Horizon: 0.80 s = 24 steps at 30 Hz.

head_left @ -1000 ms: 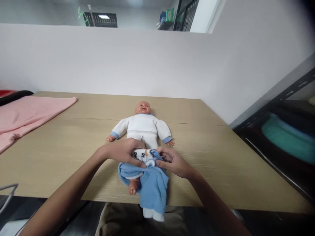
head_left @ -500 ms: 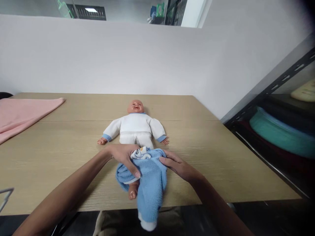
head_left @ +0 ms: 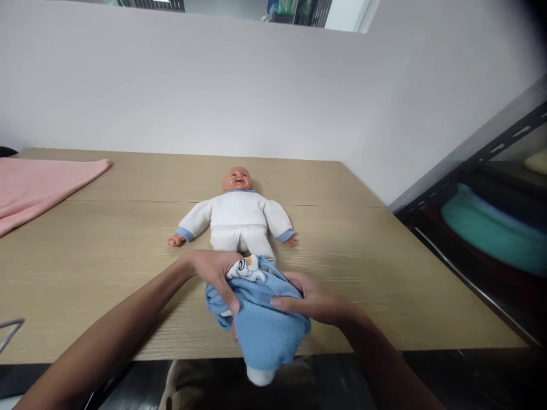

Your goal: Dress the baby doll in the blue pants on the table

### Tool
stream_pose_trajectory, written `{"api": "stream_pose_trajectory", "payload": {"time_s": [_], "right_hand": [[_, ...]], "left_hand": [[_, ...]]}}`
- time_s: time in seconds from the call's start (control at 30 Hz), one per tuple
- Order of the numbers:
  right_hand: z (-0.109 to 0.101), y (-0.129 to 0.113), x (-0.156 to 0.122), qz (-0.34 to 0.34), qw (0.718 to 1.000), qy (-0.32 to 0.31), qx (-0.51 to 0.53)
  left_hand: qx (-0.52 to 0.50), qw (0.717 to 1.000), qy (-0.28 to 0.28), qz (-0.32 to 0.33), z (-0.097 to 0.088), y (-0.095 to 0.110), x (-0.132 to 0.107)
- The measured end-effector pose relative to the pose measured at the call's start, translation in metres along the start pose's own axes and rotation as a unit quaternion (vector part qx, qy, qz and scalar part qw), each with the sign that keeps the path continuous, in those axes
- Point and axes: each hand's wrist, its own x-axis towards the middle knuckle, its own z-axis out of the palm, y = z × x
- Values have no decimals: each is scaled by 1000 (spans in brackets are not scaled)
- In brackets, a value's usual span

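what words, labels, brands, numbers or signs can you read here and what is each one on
No readable text anywhere.
Blue cloth: a cartoon print, no letters I can make out.
Green thing at the top edge: too blurred to tell.

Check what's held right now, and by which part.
Blue fleecy garment, held by both hands: left hand on the upper left, beside the white printed patch; right hand on the upper right.
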Motion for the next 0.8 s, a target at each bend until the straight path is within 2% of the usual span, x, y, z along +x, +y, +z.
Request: {"api": "stream_pose_trajectory", "payload": {"time_s": [0.1,0.13,0.3,0.43,0.5,0.57,0.67,0.8], "right_hand": [[3,3,-3,3,1000,-5,-8],[5,5,-4,3,1000,1,8],[18,14,-6,19,991,39,127],[20,20,-6,26,991,-25,128],[19,23,-6,31,991,-63,117],[21,28,-6,21,989,-75,129],[29,32,-4,-18,978,-41,203],[44,26,-2,-75,948,7,308]], "left_hand": [[-14,996,-89,-10,-2,-1,0],[-21,995,-96,-13,-1,-1,1],[-30,998,-61,4,2,-3,2],[-33,999,-8,-6,7,0,1],[-29,999,-13,-12,9,1,1],[-10,1000,-26,-12,9,0,1],[-10,999,-42,-15,5,-8,2],[-59,995,-79,-5,0,-18,3]]}}
